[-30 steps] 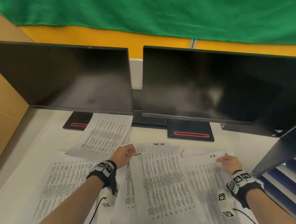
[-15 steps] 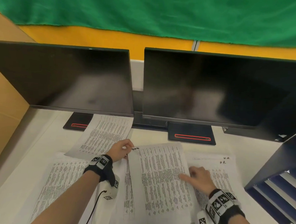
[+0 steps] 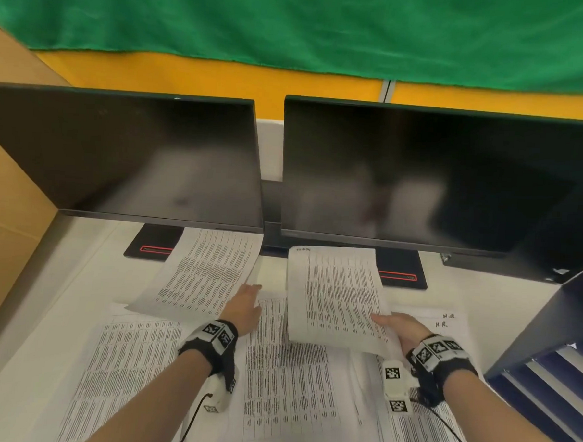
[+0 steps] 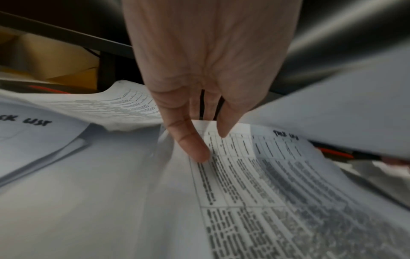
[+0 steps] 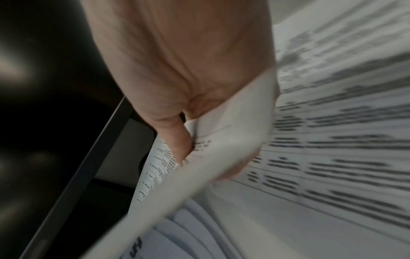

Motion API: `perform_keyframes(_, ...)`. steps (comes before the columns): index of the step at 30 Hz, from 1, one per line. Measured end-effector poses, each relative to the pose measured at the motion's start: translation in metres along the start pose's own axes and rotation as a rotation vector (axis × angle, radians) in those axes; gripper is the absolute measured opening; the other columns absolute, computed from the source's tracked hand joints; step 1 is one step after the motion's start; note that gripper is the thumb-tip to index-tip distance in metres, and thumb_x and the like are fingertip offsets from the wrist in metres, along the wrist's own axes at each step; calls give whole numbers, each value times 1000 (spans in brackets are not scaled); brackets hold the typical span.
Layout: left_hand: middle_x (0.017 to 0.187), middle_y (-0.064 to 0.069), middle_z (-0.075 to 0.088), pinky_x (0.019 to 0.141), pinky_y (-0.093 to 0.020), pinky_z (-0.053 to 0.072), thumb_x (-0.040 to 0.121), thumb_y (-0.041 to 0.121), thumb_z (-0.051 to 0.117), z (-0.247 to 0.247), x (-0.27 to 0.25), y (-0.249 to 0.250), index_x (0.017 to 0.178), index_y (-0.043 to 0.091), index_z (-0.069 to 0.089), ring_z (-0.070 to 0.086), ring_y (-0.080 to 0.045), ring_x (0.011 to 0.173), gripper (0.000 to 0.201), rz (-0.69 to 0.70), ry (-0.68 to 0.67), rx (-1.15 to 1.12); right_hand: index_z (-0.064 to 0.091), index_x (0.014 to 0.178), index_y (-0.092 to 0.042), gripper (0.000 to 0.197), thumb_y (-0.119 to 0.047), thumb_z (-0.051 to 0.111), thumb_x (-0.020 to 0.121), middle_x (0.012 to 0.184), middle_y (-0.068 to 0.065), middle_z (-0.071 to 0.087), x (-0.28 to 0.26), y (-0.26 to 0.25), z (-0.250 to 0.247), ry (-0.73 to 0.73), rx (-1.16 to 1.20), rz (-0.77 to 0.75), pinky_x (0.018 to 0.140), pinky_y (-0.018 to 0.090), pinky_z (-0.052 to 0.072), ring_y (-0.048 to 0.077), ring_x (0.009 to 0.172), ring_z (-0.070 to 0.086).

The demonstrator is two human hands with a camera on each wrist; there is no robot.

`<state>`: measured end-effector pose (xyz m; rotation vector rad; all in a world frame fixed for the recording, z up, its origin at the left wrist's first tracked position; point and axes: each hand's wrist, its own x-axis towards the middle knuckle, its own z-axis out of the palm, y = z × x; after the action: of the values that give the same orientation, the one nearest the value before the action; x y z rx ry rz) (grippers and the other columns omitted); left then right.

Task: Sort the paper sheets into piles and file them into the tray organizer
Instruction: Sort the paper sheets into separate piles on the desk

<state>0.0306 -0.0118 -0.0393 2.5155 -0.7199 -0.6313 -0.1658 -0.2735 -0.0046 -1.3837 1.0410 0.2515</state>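
Observation:
My right hand (image 3: pixel 381 319) pinches the near right edge of a printed sheet (image 3: pixel 333 294) and holds it lifted over the desk, its far edge near the right monitor's base. In the right wrist view my thumb (image 5: pixel 177 145) lies on top of this sheet (image 5: pixel 224 140). My left hand (image 3: pixel 253 291) lies open, with straight fingertips (image 4: pixel 199 154) touching the top of the middle pile (image 3: pixel 285 372). A left pile (image 3: pixel 124 364), a right pile marked "H.R." (image 3: pixel 447 322) and a far sheet (image 3: pixel 210 270) lie on the desk. The dark blue tray organizer (image 3: pixel 547 335) stands at the right.
Two dark monitors (image 3: pixel 124 158) (image 3: pixel 420 180) stand across the back, their black bases (image 3: pixel 150 247) partly covered by paper. A brown cardboard wall (image 3: pixel 4 205) borders the desk on the left. Cables run from both wristbands over the papers.
My right hand slid from the right pile to the middle sheet, took hold of it and raised it toward the right monitor. My left hand let go of that sheet's corner and opened.

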Motion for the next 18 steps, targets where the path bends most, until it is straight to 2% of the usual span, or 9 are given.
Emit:
perform_keyframes(1,151,-10,26,107,-39,41,92,13,48,2,0,1,142,16,31,47,-29,127,53,2,-5,35,57,120,1,34,-18,59,91,118,14,64,4,-7,-1,7,-28,-6,82,40,51,29,100,63)
perform_keyframes(3,151,-11,24,103,-39,44,91,14,50,5,1,1,142,16,31,52,-30,121,55,9,-8,86,57,124,-3,46,-25,65,85,122,12,65,23,-18,-6,25,-72,-14,99,47,46,30,109,61)
perform_keyframes(4,148,-12,26,99,-37,47,90,15,51,6,1,1,141,17,31,56,-30,115,55,14,-12,102,56,126,-6,52,-29,68,81,124,11,64,52,-14,-16,35,-100,-17,103,49,43,30,114,59)
perform_keyframes(7,136,-12,30,86,-30,51,89,16,52,9,0,2,136,19,34,62,-26,96,50,46,-43,142,57,126,-10,68,-39,74,68,128,8,62,98,-23,-28,43,-153,-50,105,49,42,29,118,57)
perform_keyframes(9,132,-10,33,84,-27,52,89,16,52,13,-3,3,131,19,39,63,-25,93,44,75,-33,172,57,126,-7,64,-37,73,72,128,10,61,96,-42,-21,86,-157,-72,105,46,42,30,118,57)
perform_keyframes(12,133,-5,37,82,-29,53,89,17,50,22,-7,3,129,20,40,64,-26,94,41,102,-19,218,52,130,-2,55,-27,68,84,133,14,56,53,-69,3,166,-168,-26,107,44,39,33,123,52)
perform_keyframes(15,135,-7,34,79,-33,55,89,17,51,28,-9,3,127,23,39,65,-27,90,41,109,-49,241,46,135,-3,62,-25,70,82,140,16,48,47,-63,9,174,-259,45,105,43,37,35,129,44)
perform_keyframes(18,130,-9,33,77,-33,54,89,15,52,29,-13,8,126,21,38,64,-28,88,40,103,-98,258,52,125,2,49,-9,64,79,135,19,51,50,-52,12,161,-337,83,103,43,41,34,124,47)
